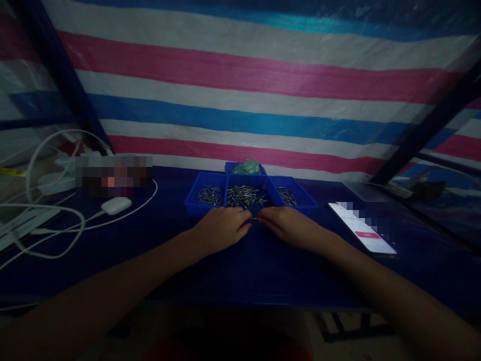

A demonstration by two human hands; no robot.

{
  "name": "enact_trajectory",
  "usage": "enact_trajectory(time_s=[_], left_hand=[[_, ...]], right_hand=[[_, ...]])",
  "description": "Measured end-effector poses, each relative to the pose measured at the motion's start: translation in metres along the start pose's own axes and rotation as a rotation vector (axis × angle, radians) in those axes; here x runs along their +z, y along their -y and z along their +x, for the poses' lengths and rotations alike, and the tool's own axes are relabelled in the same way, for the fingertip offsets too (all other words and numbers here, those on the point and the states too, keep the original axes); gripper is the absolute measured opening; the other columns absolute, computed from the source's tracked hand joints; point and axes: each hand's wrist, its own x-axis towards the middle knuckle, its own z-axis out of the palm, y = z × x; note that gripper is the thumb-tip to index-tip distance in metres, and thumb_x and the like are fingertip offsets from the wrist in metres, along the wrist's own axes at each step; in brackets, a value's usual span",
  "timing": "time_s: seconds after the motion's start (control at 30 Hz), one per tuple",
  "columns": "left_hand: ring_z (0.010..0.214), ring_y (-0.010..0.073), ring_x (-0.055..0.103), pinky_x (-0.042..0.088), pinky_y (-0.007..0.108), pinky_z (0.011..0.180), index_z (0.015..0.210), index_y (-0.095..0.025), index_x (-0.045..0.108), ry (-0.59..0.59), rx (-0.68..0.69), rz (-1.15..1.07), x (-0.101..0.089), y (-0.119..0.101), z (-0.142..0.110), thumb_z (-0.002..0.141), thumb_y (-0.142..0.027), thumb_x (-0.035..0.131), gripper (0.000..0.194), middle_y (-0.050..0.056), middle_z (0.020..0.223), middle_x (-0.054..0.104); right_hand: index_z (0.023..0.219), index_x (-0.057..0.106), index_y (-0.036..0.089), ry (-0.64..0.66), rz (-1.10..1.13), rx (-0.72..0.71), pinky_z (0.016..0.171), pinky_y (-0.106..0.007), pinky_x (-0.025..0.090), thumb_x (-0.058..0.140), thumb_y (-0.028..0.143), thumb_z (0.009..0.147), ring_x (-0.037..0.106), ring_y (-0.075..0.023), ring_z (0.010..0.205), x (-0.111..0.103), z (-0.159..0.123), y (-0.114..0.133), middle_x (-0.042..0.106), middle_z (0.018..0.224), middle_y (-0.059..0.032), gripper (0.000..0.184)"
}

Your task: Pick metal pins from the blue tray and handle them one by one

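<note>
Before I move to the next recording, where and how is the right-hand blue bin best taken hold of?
Probably by the rim of the right-hand blue bin's outer wall, coming from the right, fingers hooked over the edge. That raised edge faces away from the middle bin, which borders its left side, while the right hand is in front of its near wall.

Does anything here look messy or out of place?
The white cables loop loosely across the left of the table, untidy beside the orderly blue trays. Otherwise nothing stands out: I see no spill, and the heaps of metal pins lie inside the trays.
</note>
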Motion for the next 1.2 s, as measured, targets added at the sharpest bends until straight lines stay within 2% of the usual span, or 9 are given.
enact_trajectory(time_s=[0.23, 0.4, 0.53, 0.67, 0.83, 0.97, 1.1, 1.2], left_hand=[[0.079, 0.0130, 0.057, 0.043, 0.024, 0.067, 0.097, -0.020, 0.057, -0.107, 0.060, -0.146, 0.003, 0.003, 0.001, 0.087, -0.026, 0.037, 0.023, 0.001, 0.087, 0.061], [0.076, 0.0118, 0.057, 0.043, 0.023, 0.068, 0.091, -0.019, 0.059, -0.095, 0.087, -0.221, 0.004, 0.003, 0.000, 0.084, -0.024, 0.045, 0.017, 0.000, 0.083, 0.062], [0.075, 0.0120, 0.056, 0.043, 0.024, 0.068, 0.090, -0.017, 0.058, -0.089, 0.096, -0.176, 0.006, 0.005, -0.002, 0.083, -0.019, 0.045, 0.015, 0.001, 0.080, 0.061], [0.076, 0.0132, 0.055, 0.043, 0.026, 0.069, 0.089, -0.016, 0.057, -0.103, 0.094, -0.111, 0.002, 0.005, -0.003, 0.085, -0.019, 0.040, 0.018, 0.002, 0.080, 0.059], [0.079, 0.0123, 0.053, 0.042, 0.024, 0.071, 0.090, -0.018, 0.056, -0.065, 0.150, -0.181, -0.002, 0.000, -0.002, 0.085, -0.021, 0.040, 0.018, 0.002, 0.082, 0.057], [0.078, 0.0123, 0.052, 0.042, 0.023, 0.070, 0.086, -0.017, 0.053, -0.069, 0.128, -0.222, -0.004, -0.004, -0.002, 0.080, -0.020, 0.043, 0.012, 0.001, 0.082, 0.055], [0.071, 0.0119, 0.052, 0.041, 0.022, 0.064, 0.078, -0.017, 0.048, -0.080, 0.095, -0.239, -0.006, -0.008, -0.003, 0.072, -0.017, 0.046, 0.007, 0.000, 0.075, 0.054], [0.063, 0.0113, 0.052, 0.039, 0.022, 0.057, 0.078, -0.017, 0.047, -0.055, 0.058, -0.227, -0.005, -0.008, -0.002, 0.072, -0.018, 0.045, 0.007, -0.002, 0.070, 0.055]], right_hand=[[0.084, 0.051, 0.015, 0.004, 0.134, -0.014, 0.061, -0.026, 0.037, 0.033, 0.023, 0.087, 0.053, -0.0126, 0.067, 0.002, 0.001, 0.004, 0.058, 0.076, -0.0054, 0.020], [0.082, 0.050, 0.015, 0.024, 0.306, -0.003, 0.059, -0.024, 0.037, 0.032, 0.022, 0.088, 0.051, -0.0105, 0.063, 0.004, 0.003, 0.002, 0.056, 0.072, -0.0027, 0.020], [0.082, 0.050, 0.016, 0.030, 0.399, 0.003, 0.061, -0.022, 0.038, 0.031, 0.023, 0.089, 0.051, -0.0095, 0.063, 0.003, 0.003, 0.000, 0.056, 0.072, -0.0016, 0.021], [0.082, 0.050, 0.016, 0.023, 0.429, -0.004, 0.063, -0.023, 0.039, 0.032, 0.023, 0.089, 0.052, -0.0095, 0.065, 0.002, 0.003, 0.001, 0.056, 0.073, -0.0017, 0.021], [0.079, 0.051, 0.016, 0.056, 0.400, -0.017, 0.061, -0.024, 0.038, 0.035, 0.023, 0.088, 0.052, -0.0107, 0.065, 0.004, 0.003, 0.002, 0.057, 0.074, -0.0024, 0.020], [0.079, 0.052, 0.015, 0.042, 0.352, -0.026, 0.061, -0.024, 0.038, 0.037, 0.026, 0.087, 0.052, -0.0116, 0.066, 0.006, 0.004, 0.001, 0.057, 0.074, -0.0029, 0.020], [0.084, 0.055, 0.015, 0.058, 0.329, -0.029, 0.063, -0.025, 0.038, 0.040, 0.027, 0.086, 0.053, -0.0125, 0.069, 0.002, 0.003, 0.001, 0.059, 0.078, -0.0040, 0.020], [0.088, 0.055, 0.015, 0.073, 0.318, -0.038, 0.063, -0.025, 0.038, 0.043, 0.027, 0.085, 0.054, -0.0128, 0.070, -0.002, 0.001, 0.001, 0.059, 0.080, -0.0043, 0.018]])
